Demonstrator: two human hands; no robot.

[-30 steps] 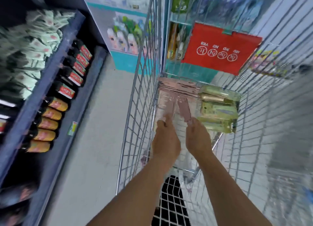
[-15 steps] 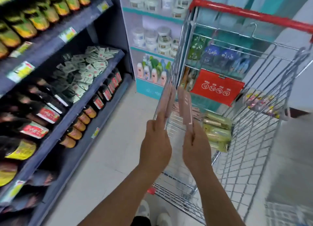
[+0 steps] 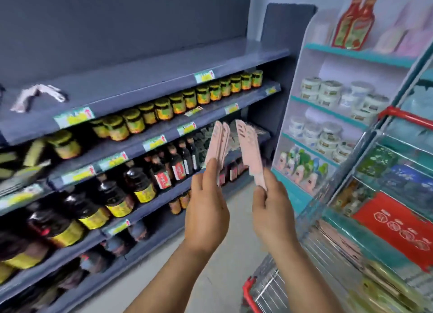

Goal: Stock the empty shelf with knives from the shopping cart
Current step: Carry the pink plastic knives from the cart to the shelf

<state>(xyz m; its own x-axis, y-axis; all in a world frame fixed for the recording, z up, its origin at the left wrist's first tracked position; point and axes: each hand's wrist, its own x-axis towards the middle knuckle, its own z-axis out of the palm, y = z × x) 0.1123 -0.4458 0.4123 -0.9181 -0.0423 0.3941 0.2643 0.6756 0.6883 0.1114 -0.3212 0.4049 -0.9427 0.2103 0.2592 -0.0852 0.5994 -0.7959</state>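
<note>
Nearest, flat pink plastic knives (image 3: 216,146) are pinched at their lower ends by the left hand (image 3: 206,212), and more pink knives (image 3: 249,148) by the right hand (image 3: 273,216), held apart. Light, stiff, probably slippery: handles are best gripped. Beyond, the grey top shelf (image 3: 150,76) is awaited.

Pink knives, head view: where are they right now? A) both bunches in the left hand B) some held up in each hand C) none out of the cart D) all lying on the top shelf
B: the left hand and the right hand each grip a bunch of pink knives, raised in front of the shelves.
</note>
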